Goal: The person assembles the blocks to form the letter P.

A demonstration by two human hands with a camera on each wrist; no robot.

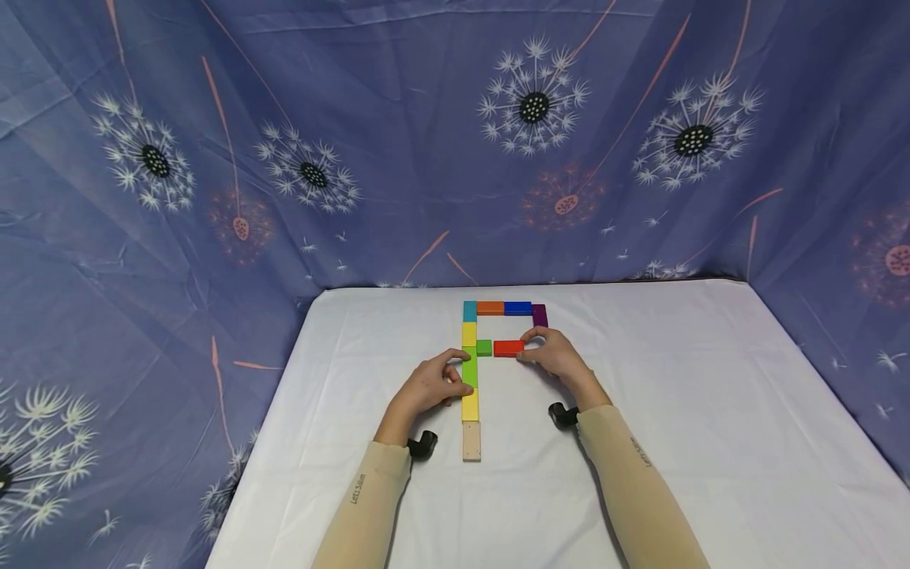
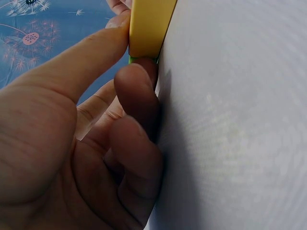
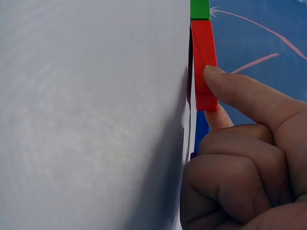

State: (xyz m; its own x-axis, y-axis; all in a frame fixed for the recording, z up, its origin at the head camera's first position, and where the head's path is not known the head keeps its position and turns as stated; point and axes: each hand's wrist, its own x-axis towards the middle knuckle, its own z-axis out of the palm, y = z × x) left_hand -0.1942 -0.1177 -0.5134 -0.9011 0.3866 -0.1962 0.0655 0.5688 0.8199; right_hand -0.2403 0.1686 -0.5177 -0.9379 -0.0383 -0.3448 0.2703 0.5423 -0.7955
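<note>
A red block (image 1: pixel 508 348) lies just right of a small green block (image 1: pixel 484 348), a narrow gap between them in the head view. My right hand (image 1: pixel 558 356) pinches its right end, the thumb resting on the red face (image 3: pixel 204 52) in the right wrist view. My left hand (image 1: pixel 431 382) touches the left side of a block column, index fingertip at the light green block (image 1: pixel 470 369) and thumb near its join with the lower yellow block (image 1: pixel 470 405). In the left wrist view the thumb meets a yellow block (image 2: pixel 151 28); other fingers curl beside it.
Above lie an upper yellow block (image 1: pixel 469 333), a teal block (image 1: pixel 470 310), an orange block (image 1: pixel 490 308), a blue block (image 1: pixel 517 308) and a purple block (image 1: pixel 540 316). A plain wooden block (image 1: pixel 471 441) ends the column. A patterned curtain (image 1: pixel 426 142) backs the white table (image 1: pixel 711 411).
</note>
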